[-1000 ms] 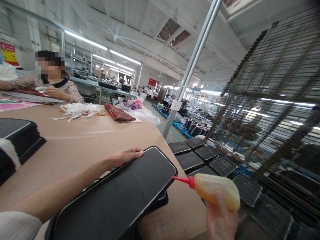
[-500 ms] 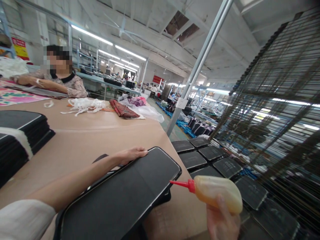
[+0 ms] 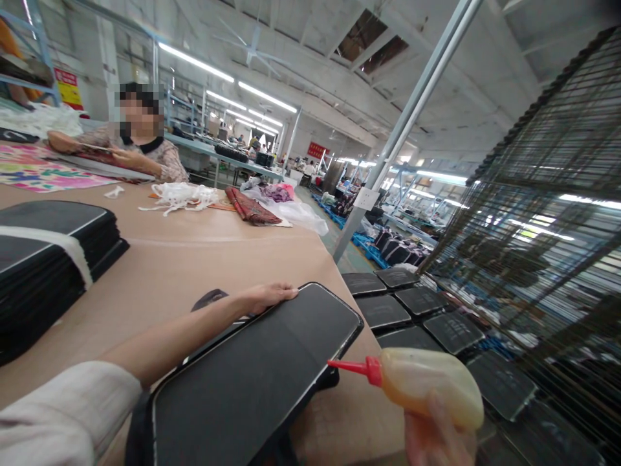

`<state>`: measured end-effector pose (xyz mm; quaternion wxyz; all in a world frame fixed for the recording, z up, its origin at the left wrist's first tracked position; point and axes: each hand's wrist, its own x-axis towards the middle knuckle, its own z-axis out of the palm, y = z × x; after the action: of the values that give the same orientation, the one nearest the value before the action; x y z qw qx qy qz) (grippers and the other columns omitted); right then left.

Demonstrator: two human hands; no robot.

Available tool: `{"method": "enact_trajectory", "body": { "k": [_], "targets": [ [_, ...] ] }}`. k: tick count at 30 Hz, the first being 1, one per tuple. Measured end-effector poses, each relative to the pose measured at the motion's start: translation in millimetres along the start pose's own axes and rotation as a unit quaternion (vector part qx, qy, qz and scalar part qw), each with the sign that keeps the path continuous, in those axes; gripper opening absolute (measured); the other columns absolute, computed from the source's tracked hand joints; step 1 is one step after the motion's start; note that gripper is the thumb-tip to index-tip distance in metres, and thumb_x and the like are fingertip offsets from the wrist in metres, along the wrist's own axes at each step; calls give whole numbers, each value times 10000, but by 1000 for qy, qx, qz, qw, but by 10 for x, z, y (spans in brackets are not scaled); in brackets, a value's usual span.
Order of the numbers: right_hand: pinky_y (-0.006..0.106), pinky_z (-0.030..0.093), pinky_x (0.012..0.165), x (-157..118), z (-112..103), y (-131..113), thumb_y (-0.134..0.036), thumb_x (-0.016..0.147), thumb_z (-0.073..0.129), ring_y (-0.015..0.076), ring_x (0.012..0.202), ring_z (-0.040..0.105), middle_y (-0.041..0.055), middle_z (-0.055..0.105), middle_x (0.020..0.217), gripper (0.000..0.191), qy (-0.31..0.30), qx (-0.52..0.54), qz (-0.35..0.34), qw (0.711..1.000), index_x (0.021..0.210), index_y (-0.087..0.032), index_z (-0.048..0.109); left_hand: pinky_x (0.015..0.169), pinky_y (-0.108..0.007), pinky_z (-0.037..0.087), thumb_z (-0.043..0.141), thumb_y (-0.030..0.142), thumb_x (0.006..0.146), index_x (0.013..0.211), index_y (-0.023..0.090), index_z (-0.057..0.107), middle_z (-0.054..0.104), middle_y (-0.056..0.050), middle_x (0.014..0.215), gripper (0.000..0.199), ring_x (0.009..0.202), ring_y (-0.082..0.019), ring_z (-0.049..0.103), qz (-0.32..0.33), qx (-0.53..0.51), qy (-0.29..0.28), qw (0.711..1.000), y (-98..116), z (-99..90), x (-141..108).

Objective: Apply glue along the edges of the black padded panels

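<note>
My left hand [image 3: 272,298] grips the far long edge of a black panel [image 3: 257,382] with rounded corners and a pale line along its rim. Other black pieces lie beneath this panel, mostly hidden. In my right hand [image 3: 439,430] is a translucent squeeze bottle [image 3: 431,382] of amber liquid, lying nearly level. Its red nozzle points left, with the tip at the panel's right edge, just below the corner. Whether the tip touches the edge I cannot tell.
A strapped stack of black panels [image 3: 53,265] stands left on the brown table [image 3: 194,259]. White strips [image 3: 184,196] and red patterned fabric [image 3: 252,208] lie farther back. A co-worker [image 3: 140,139] handles material across the table. Right are more black panels [image 3: 385,312], a post [image 3: 388,155] and a wire rack [image 3: 548,155].
The view has swung slightly left. Relative to the panel, the nozzle tip has moved along the right edge, away from the upper corner and towards me. The co-worker's hands have shifted.
</note>
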<state>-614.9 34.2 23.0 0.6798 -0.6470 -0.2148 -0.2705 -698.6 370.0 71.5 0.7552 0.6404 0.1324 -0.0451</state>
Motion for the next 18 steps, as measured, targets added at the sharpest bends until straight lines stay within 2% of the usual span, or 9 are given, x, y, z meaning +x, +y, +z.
{"method": "enact_trajectory", "body": {
  "k": [2, 5, 9, 14, 18],
  "targets": [
    [467, 487, 669, 1, -83, 79, -202, 485, 776, 300, 789, 557, 56, 590, 688, 234, 20, -62, -26, 998, 655, -180, 616, 475, -200, 353, 716, 569, 497, 703, 156, 546, 583, 27, 582, 492, 502, -102, 499, -1, -4, 4, 1000, -17, -1, 11],
    [449, 479, 605, -5, -149, 141, -198, 493, 764, 281, 682, 554, 39, 557, 587, 192, 20, -139, -64, 988, 578, -199, 593, 468, -198, 347, 723, 575, 473, 725, 152, 554, 587, 23, 593, 520, 512, -106, 506, -2, -7, 4, 1000, -44, -7, 37],
    [406, 462, 558, -74, -100, 153, -267, 581, 710, 225, 572, 521, 15, 517, 521, 150, 20, -139, -77, 987, 562, -217, 571, 474, -207, 356, 739, 577, 423, 714, 155, 548, 578, 28, 584, 548, 501, -107, 496, 0, -1, 12, 1000, -67, -13, 82],
    [373, 455, 519, -209, 50, -47, -371, 655, 645, 212, 577, 513, 53, 568, 599, 171, 0, -89, -49, 995, 658, -203, 611, 518, -232, 392, 715, 550, 513, 718, 155, 555, 586, 18, 580, 472, 483, -108, 496, -19, 5, 11, 1000, -92, -31, 143],
    [380, 467, 575, -299, 161, -281, -421, 669, 615, 226, 653, 526, 79, 583, 655, 221, -1, -74, -9, 997, 653, -201, 616, 547, -250, 423, 718, 560, 506, 720, 149, 573, 598, 9, 583, 486, 493, -117, 517, -16, 8, 12, 1000, -124, -54, 188]
  ]
}}
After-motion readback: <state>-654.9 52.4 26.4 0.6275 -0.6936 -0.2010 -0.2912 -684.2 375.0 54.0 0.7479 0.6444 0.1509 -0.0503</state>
